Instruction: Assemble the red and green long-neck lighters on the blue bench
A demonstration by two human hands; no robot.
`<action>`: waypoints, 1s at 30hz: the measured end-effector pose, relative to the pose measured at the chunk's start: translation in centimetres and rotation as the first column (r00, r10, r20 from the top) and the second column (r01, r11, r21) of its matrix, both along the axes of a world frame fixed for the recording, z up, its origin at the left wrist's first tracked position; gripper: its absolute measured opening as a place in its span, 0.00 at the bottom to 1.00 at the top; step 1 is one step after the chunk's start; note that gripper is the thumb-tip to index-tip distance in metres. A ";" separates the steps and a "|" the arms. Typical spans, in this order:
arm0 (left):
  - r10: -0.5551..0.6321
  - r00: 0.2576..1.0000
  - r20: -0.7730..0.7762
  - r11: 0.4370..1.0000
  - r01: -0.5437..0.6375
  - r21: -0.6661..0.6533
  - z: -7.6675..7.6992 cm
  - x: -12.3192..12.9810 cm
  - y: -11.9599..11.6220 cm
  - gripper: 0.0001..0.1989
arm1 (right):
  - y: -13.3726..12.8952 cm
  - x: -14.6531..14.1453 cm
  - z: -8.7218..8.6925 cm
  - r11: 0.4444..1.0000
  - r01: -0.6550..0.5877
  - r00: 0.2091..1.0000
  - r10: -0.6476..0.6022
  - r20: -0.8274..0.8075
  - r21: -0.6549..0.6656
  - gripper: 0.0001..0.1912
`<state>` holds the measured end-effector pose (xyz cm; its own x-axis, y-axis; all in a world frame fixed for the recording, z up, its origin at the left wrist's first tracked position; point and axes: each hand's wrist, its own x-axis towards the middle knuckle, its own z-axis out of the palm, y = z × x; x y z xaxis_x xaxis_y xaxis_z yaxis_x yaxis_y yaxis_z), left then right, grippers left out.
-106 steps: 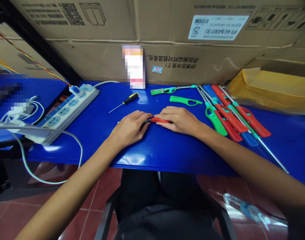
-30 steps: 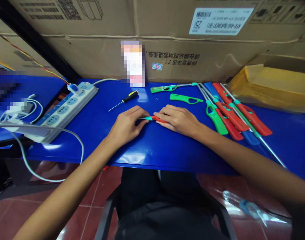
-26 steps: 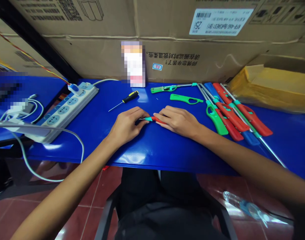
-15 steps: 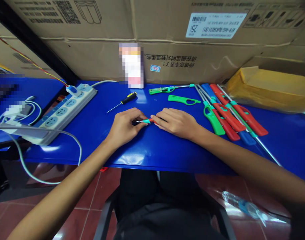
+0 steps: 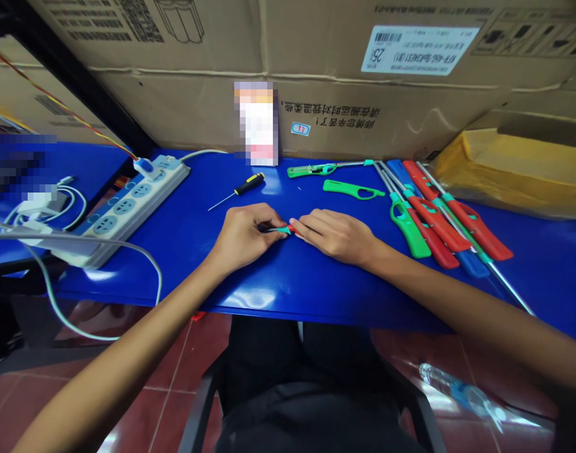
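From your hands at the dial's centre, you pinch the red lighter [image 5: 292, 229], left hand [image 5: 241, 238] at its collar [image 5: 283, 230], right hand [image 5: 339, 234] bunching its fingers over the rest (its completeness is hidden), while the green lighter [image 5: 311, 170] lies seemingly unfinished at one o'clock, cover [image 5: 344, 189] off at two.

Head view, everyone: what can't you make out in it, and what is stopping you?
All in the head view:
1. Both ends of the red-and-teal piece: covered by the left hand and right hand.
2. What the upright panel shows: blurred into blocks.
3. The yellow package's far right end: cut off by the picture's edge.
4. The pale sliver: too small to identify.
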<state>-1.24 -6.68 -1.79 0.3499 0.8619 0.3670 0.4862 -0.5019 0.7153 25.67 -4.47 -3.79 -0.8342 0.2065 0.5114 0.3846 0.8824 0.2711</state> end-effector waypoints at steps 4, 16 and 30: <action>0.000 1.000 -0.011 0.999 0.000 0.033 0.0 0.3 0.2 0.03 | 0.1 0.0 -0.2 1.000 0.008 1.000 -0.008 0.008 0.013 0.17; 0.004 0.997 -0.078 0.994 0.005 0.109 -0.4 0.8 0.2 0.03 | -0.2 -0.2 0.0 0.980 0.067 0.998 -0.068 0.003 -0.187 0.19; -0.212 0.902 -0.377 0.977 0.205 -0.059 1.9 -0.7 1.6 0.15 | -0.1 -0.4 0.1 0.958 0.220 0.975 -0.221 0.019 -0.182 0.19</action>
